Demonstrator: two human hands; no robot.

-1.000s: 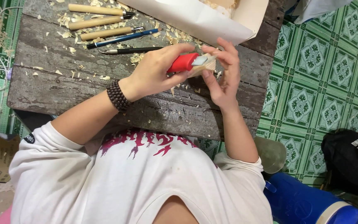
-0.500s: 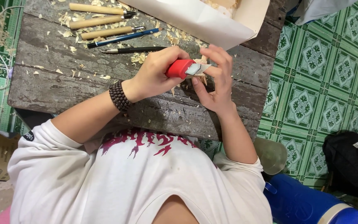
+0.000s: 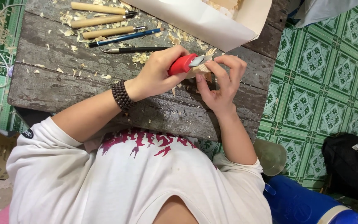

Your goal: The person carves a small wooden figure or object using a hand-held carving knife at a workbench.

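1. the left hand [image 3: 160, 70] is clenched around the red handle of a knife [image 3: 186, 64], its short blade laid against a small piece of wood [image 3: 199, 70].
2. the right hand [image 3: 222, 83] grasps that pale wood, fingers curled round it, just above the middle of the worn plank surface [image 3: 83, 87].
3. the wood looks light, stiff and dry; it is best pinched on its uncut end, fingers behind the blade edge.
4. the knife's handle looks smooth, so it likely needs a full fist.
5. at the far left lie wooden-handled tools [image 3: 100, 20], a blue pen [image 3: 125, 37] and shavings [image 3: 67, 18]; a white box [image 3: 204, 20] stands at the far side.
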